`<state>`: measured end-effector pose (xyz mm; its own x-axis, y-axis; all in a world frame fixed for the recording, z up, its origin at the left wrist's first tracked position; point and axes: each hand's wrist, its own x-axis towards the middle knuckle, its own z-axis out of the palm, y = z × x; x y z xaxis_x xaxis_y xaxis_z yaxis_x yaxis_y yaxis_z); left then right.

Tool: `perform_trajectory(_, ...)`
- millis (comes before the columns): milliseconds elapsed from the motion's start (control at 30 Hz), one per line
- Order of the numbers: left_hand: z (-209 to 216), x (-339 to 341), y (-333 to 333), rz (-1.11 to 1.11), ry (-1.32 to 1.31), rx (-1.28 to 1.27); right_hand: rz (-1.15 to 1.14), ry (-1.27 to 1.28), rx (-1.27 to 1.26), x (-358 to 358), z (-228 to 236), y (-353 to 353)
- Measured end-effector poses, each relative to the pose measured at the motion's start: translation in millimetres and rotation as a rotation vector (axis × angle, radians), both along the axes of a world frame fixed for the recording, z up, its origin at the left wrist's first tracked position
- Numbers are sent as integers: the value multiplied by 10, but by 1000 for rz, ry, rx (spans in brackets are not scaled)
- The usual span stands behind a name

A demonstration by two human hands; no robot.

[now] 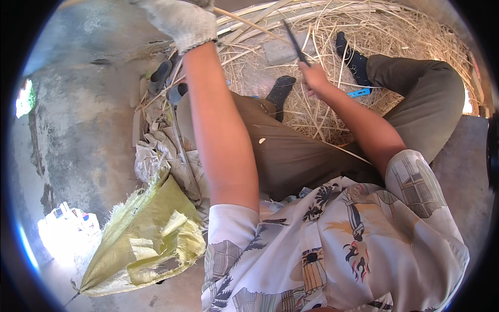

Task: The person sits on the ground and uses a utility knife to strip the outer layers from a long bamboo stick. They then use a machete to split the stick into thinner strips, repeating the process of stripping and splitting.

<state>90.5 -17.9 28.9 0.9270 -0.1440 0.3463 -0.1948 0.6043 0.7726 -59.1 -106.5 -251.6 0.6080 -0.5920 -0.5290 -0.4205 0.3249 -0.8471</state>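
My left hand [182, 23], in a pale work glove, is raised at the top edge, where its fingers are partly cut off. A thin bamboo strip [244, 21] runs from the glove to the right and slightly down. My bare right hand [315, 80] is closed round the handle of a knife with a narrow dark blade [294, 41], which points up and to the left. The strip's far end meets or passes the blade; which of these I cannot tell. Below them, a grey block [283, 52] lies on the floor between my feet.
Bamboo shavings [400, 31] and long strips cover the floor around my feet. A blue tool-like piece [359, 92] lies near my right foot. To the left are dark shoes [161, 75], crumpled cloth and a torn yellow woven sack [150, 239] beside a concrete wall [83, 135].
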Motion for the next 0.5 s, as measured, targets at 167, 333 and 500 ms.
perform_trajectory(167,-11,-30,102,82,62,-68,-116,-349,14,107,604,-188)
perform_trajectory(333,-7,-116,-76,50,14,-28,-69,-101,-258,-53,-174,64)
perform_trajectory(500,-98,-216,-91,49,-60,-26,5,-14,-246,-105,485,-163)
